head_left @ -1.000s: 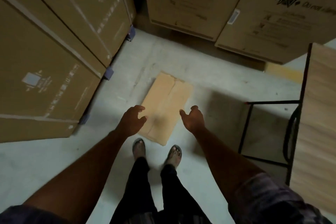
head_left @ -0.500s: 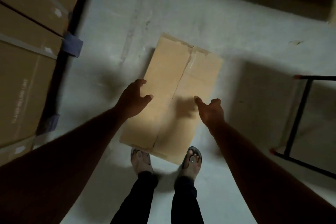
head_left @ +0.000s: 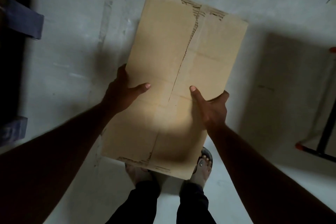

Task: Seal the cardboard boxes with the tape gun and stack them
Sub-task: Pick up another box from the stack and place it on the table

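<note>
Far on the left I see a blue pad point(head_left: 23, 22) beside a dark strip, and one more like it lower down. Next comes the grey floor point(head_left: 72, 51), with pale streaks on it.

Then I see the left hand point(head_left: 121, 94). It grips the left edge of the cardboard box point(head_left: 181, 51). Its thumb lies flat on top and points to the right. The rest of that hand goes under the edge, so I cannot tell how it lies there.

The cardboard box is folded flat. It is in the middle of my view, held between the two hands, long way pointing off from the person. A slit runs down its middle, and its two short ends look rough and torn. Its near end hides the toes of the left foot point(head_left: 136, 171). I cannot tell if the far end touches the floor.

The right hand point(head_left: 214, 112) grips the right edge. Its thumb lies on top, and its fingers point(head_left: 223, 96) curl round the edge, pinching the cardboard.

Below, the right foot point(head_left: 204, 165) in a sandal peeks out by the box corner. Black trousers point(head_left: 192, 202) show at the bottom.

Far on the right a big shadow lies on the floor, and a black metal frame point(head_left: 325, 132) with orange tips stands there.
</note>
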A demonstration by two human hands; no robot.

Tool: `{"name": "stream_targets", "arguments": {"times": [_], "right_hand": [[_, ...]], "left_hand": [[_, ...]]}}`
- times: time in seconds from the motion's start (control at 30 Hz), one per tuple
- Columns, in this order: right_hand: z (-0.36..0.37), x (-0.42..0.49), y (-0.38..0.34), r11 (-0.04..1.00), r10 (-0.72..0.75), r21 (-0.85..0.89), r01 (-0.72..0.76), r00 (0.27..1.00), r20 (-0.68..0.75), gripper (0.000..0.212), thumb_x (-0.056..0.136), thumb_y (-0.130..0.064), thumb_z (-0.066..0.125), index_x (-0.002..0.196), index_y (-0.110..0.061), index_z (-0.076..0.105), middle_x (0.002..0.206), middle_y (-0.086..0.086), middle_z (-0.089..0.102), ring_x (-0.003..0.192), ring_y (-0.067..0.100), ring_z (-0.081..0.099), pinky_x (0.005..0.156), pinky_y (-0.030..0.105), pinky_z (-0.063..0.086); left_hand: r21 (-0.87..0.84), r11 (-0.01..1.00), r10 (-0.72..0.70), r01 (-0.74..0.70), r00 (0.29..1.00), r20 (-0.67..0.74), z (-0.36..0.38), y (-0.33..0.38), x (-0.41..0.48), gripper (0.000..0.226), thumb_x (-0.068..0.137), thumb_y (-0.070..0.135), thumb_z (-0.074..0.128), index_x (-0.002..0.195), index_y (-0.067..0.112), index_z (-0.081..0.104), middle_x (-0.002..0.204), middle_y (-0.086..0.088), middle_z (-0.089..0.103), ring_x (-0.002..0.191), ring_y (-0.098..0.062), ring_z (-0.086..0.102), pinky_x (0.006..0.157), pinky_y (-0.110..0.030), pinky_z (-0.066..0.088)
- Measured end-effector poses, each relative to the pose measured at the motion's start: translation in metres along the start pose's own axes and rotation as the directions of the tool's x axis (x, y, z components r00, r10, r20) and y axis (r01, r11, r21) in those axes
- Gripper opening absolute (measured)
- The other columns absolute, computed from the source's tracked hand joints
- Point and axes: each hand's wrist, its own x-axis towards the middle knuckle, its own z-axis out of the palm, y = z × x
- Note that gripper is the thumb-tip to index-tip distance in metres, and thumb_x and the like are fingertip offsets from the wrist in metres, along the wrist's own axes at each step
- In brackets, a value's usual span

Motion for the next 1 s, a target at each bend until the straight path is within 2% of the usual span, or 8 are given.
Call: {"name": "stream_targets", "arguments": {"times": [0.1, 0.2, 0.33, 0.53, 0.67, 0.77, 0.9, 1.0], "right_hand": [[-0.006, -0.002, 0.000, 1.000, -0.002, 0.031, 0.002, 1.000, 0.028, 0.093, 0.074, -0.060, 0.084, 0.143, -0.019, 0.036, 0.138, 0.002, 0.058, 0.125, 0.027, 0.056, 0.105, 0.036, 0.046], [-0.014, -0.002, 0.000, 1.000, -0.027, 0.013, 0.027, 0.999, 0.020, 0.093, 0.073, -0.062, 0.083, 0.143, -0.018, 0.040, 0.139, 0.004, 0.059, 0.126, 0.029, 0.057, 0.109, 0.042, 0.048], [-0.036, -0.014, -0.009, 0.997, -0.077, -0.013, 0.077, 0.997, -0.001, 0.091, 0.076, -0.063, 0.081, 0.143, -0.018, 0.040, 0.138, 0.005, 0.058, 0.126, 0.030, 0.056, 0.106, 0.041, 0.048], [-0.086, -0.058, -0.028, 0.987, -0.148, 0.052, 0.151, 0.988, -0.052, 0.093, 0.065, -0.074, 0.082, 0.134, -0.023, 0.047, 0.123, -0.003, 0.066, 0.112, 0.023, 0.064, 0.100, 0.046, 0.054], [-0.131, -0.097, -0.054, 0.973, -0.205, 0.091, 0.210, 0.977, -0.064, 0.091, 0.061, -0.076, 0.083, 0.131, -0.027, 0.052, 0.118, -0.010, 0.069, 0.108, 0.017, 0.067, 0.097, 0.042, 0.056], [-0.171, -0.129, -0.079, 0.957, -0.263, 0.112, 0.266, 0.964, -0.040, 0.097, 0.053, -0.082, 0.081, 0.129, -0.027, 0.057, 0.115, -0.010, 0.072, 0.103, 0.014, 0.070, 0.093, 0.043, 0.059], [-0.245, -0.183, -0.125, 0.940, -0.321, 0.117, 0.321, 0.947, -0.022, 0.099, 0.052, -0.085, 0.079, 0.129, -0.027, 0.058, 0.114, -0.008, 0.072, 0.101, 0.015, 0.071, 0.089, 0.043, 0.061], [-0.299, -0.233, -0.161, 0.932, -0.353, 0.093, 0.351, 0.936, 0.009, 0.087, 0.057, -0.078, 0.081, 0.120, -0.024, 0.054, 0.112, -0.006, 0.070, 0.099, 0.018, 0.069, 0.090, 0.044, 0.060]], "left_hand": [[-0.040, 0.999, -0.008, 0.007, 1.000, -0.025, 0.000, 0.003, -0.002, 0.097, 0.081, 0.057, 0.075, 0.157, 0.028, 0.021, 0.151, 0.001, 0.047, 0.136, -0.028, 0.047, 0.108, -0.035, 0.039], [-0.046, 0.999, 0.015, -0.016, 1.000, -0.017, 0.002, 0.002, -0.004, 0.095, 0.082, 0.061, 0.072, 0.158, 0.034, 0.020, 0.154, 0.003, 0.045, 0.138, -0.026, 0.046, 0.112, -0.040, 0.040], [-0.072, 0.997, 0.036, -0.039, 0.998, -0.048, -0.001, 0.013, -0.026, 0.089, 0.084, 0.062, 0.069, 0.156, 0.036, 0.025, 0.152, 0.005, 0.046, 0.137, -0.025, 0.047, 0.111, -0.040, 0.040], [-0.024, 0.995, 0.093, -0.097, 0.987, -0.130, -0.033, 0.054, -0.083, 0.083, 0.088, 0.061, 0.065, 0.157, 0.037, 0.025, 0.157, 0.003, 0.041, 0.141, -0.025, 0.042, 0.116, -0.041, 0.034], [-0.045, 0.991, 0.115, -0.124, 0.981, -0.159, -0.064, 0.089, -0.135, 0.087, 0.084, 0.070, 0.062, 0.156, 0.045, 0.020, 0.159, 0.006, 0.038, 0.143, -0.023, 0.040, 0.117, -0.040, 0.032], [-0.047, 0.988, 0.135, -0.147, 0.969, -0.206, -0.088, 0.121, -0.183, 0.083, 0.087, 0.069, 0.060, 0.156, 0.042, 0.023, 0.157, 0.005, 0.041, 0.142, -0.026, 0.041, 0.116, -0.043, 0.033], [-0.060, 0.980, 0.173, -0.189, 0.963, -0.205, -0.126, 0.173, -0.258, 0.092, 0.078, 0.082, 0.052, 0.155, 0.038, 0.026, 0.153, 0.004, 0.047, 0.138, -0.028, 0.046, 0.114, -0.049, 0.038], [-0.106, 0.969, 0.190, -0.221, 0.950, -0.247, -0.156, 0.212, -0.319, 0.077, 0.086, 0.072, 0.056, 0.151, 0.040, 0.032, 0.148, 0.006, 0.051, 0.133, -0.025, 0.050, 0.113, -0.045, 0.040]]}}
